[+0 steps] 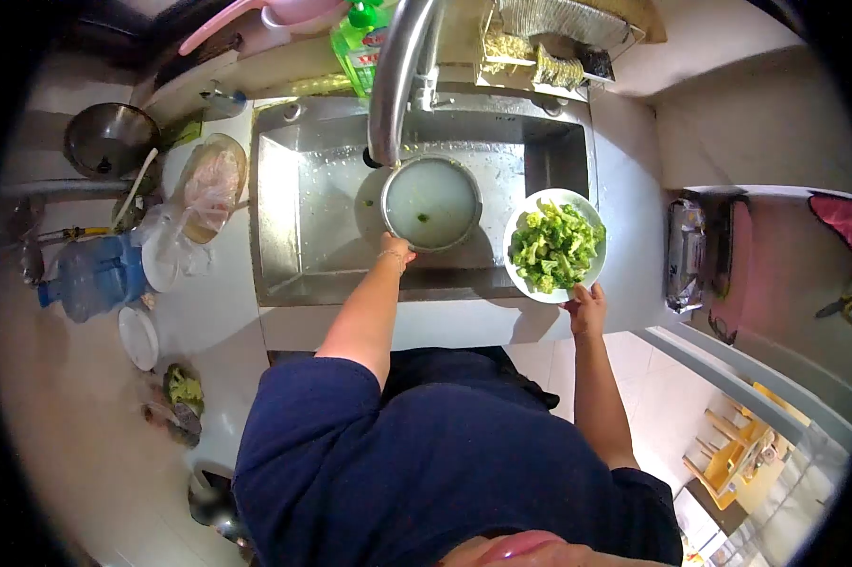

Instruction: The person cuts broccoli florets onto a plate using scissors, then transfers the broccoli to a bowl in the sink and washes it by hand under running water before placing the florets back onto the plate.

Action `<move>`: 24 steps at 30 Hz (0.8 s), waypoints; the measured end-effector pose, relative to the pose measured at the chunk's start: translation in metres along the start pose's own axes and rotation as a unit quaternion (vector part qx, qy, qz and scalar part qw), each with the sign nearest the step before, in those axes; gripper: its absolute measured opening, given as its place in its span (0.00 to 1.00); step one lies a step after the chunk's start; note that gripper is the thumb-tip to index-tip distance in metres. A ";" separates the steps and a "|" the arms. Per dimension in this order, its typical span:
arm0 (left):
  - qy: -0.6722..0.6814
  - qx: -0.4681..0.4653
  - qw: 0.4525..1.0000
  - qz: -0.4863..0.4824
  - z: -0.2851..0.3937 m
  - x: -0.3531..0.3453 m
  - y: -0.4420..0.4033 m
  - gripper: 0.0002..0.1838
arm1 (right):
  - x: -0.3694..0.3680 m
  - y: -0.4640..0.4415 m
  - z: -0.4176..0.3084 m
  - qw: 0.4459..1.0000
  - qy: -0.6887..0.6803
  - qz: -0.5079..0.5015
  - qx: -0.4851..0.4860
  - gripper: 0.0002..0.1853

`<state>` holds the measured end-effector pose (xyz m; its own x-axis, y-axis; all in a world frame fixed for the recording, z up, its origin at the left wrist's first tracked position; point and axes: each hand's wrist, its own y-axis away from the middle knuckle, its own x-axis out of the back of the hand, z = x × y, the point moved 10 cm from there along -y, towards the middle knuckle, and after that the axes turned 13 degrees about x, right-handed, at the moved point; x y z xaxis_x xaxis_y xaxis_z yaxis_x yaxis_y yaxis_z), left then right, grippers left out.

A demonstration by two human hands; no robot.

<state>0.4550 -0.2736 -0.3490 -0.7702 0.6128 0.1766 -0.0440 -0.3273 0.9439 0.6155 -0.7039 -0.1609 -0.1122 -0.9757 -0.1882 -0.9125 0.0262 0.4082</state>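
A round metal basin (416,203) of cloudy water stands in the steel sink (322,217), with a small green scrap floating in it. My left hand (396,249) grips the near left part of its rim. In my right hand (586,307) is the near edge of a white plate (518,267), held over the sink's right front corner. Chopped broccoli (556,246) is heaped on that plate. Above the basin's far left side curves the metal faucet (385,123).
Behind the sink stand a green dish soap bottle (358,57) and a wire rack (553,42). The left counter bears a tray of meat (213,184), a clear blue jug (95,276), a white dish (139,338) and a metal bowl (112,137).
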 end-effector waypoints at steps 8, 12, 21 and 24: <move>-0.527 -0.508 0.661 0.166 0.098 -0.089 0.118 0.14 | 0.005 0.003 -0.004 1.000 0.013 -0.012 0.007 0.16; -0.623 -0.383 0.678 0.074 0.084 -0.111 0.054 0.11 | 0.001 0.009 -0.003 0.998 0.054 -0.020 0.005 0.14; -0.148 -0.541 0.819 -0.123 0.112 -0.142 0.289 0.08 | -0.019 0.005 -0.004 0.996 0.037 -0.078 -0.027 0.15; -0.317 -0.655 0.674 -0.125 0.096 -0.175 0.370 0.13 | -0.036 0.006 0.006 0.994 0.009 -0.097 -0.046 0.17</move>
<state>0.6348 -0.4333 -0.0040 -0.2255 0.8148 0.5341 -0.9663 -0.2569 -0.0161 0.6122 -0.6677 -0.1572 0.0702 -0.9642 -0.2556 -0.8767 -0.1819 0.4454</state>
